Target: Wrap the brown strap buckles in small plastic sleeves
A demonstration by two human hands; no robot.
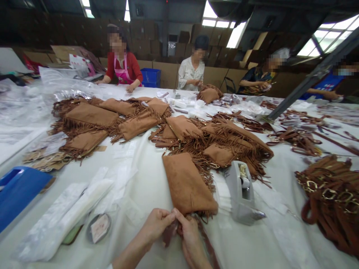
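A flat brown suede bag (187, 183) with fringe along one side lies in front of me. At its near edge, the fingertips of my left hand (158, 224) and my right hand (189, 235) meet in a closed pinch. Between and below them hangs a dark brown strap (169, 236), which both hands grip; the exact pinch point is mostly covered by the fingers. Another length of brown strap (209, 244) runs down behind my right hand. Just right of the bag stands a grey tape dispenser (242, 194).
Several fringed brown bags (140, 123) are heaped across the table. Brown straps with metal clasps (331, 201) lie at right. At left are a blue holder (19, 194), white packing sleeves (67, 220) and a small round dish (98, 228). Several people work across the table.
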